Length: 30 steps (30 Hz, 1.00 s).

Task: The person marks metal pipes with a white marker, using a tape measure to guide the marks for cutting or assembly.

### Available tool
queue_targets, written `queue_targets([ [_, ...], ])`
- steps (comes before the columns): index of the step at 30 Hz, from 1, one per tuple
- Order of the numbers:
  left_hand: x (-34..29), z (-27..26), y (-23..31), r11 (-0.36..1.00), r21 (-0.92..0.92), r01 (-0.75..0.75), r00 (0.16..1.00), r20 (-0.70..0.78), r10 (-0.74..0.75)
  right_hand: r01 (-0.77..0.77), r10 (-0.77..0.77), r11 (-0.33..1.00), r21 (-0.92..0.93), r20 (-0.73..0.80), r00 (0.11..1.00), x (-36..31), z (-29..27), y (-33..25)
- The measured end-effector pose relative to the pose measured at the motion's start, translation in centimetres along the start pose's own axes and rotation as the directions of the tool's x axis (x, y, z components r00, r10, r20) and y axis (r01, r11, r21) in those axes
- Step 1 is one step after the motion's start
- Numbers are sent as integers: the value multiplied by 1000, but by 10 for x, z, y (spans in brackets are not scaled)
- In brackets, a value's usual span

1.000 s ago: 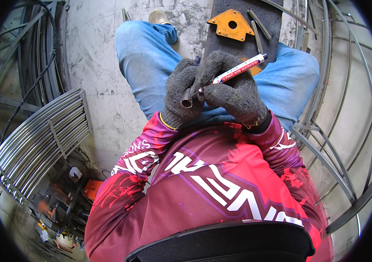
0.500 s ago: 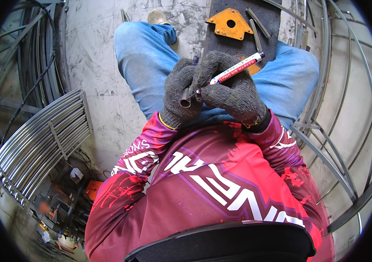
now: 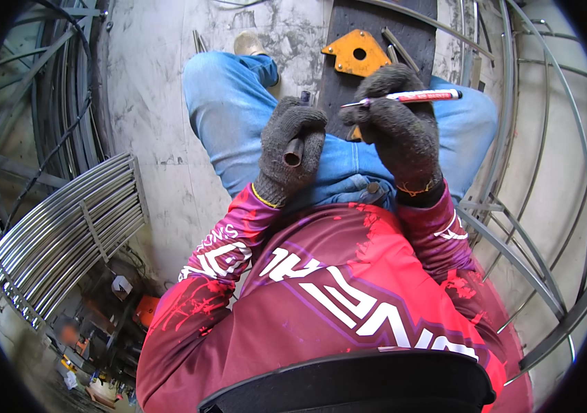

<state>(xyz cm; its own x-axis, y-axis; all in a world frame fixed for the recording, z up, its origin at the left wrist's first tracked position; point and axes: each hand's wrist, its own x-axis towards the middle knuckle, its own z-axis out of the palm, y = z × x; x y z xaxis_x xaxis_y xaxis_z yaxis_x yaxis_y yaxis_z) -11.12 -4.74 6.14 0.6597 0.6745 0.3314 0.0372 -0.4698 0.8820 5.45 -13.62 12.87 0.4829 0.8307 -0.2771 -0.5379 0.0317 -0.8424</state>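
My left hand (image 3: 289, 141), in a dark grey knit glove, is wrapped round a short metal tube (image 3: 294, 153). The tube's open end faces me, and its other end shows above the fingers. To the right, apart from the tube, my gloved right hand (image 3: 403, 124) grips a white and red marker pen (image 3: 424, 96) with a thin nib pointing left. Beyond the hands, an orange magnetic welding holder (image 3: 357, 53) with a round hole lies on a dark board (image 3: 345, 15). Part of another orange piece (image 3: 354, 133) shows beside my right hand, which hides the rest.
Short metal tubes (image 3: 401, 48) lie on the board near the orange holder. A rack of curved shiny tubes (image 3: 69, 230) stands at the left, with tools below it. Long steel bars (image 3: 76, 82) are stacked far left; bent metal frames (image 3: 514, 237) stand at the right.
My right hand has moved right, away from the left hand, carrying the marker, which now lies nearly level. My left hand keeps its hold on the tube, now more exposed.
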Motion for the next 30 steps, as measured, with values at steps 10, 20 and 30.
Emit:
queue_targets([
  [10, 78, 34, -36, 992, 60, -110, 972, -204, 120, 185, -241, 935, -302, -161, 957, -4, -53, -6],
  [20, 103, 43, -61, 1000, -29, 12, 956, -291, -20, 210, -616, 708, -674, -445, 650, 4, -180, -40],
  [30, 159, 46, -103, 992, 125, 26, 955, -296, 12, 258, -614, 749, -611, -491, 618, 17, -193, -29],
])
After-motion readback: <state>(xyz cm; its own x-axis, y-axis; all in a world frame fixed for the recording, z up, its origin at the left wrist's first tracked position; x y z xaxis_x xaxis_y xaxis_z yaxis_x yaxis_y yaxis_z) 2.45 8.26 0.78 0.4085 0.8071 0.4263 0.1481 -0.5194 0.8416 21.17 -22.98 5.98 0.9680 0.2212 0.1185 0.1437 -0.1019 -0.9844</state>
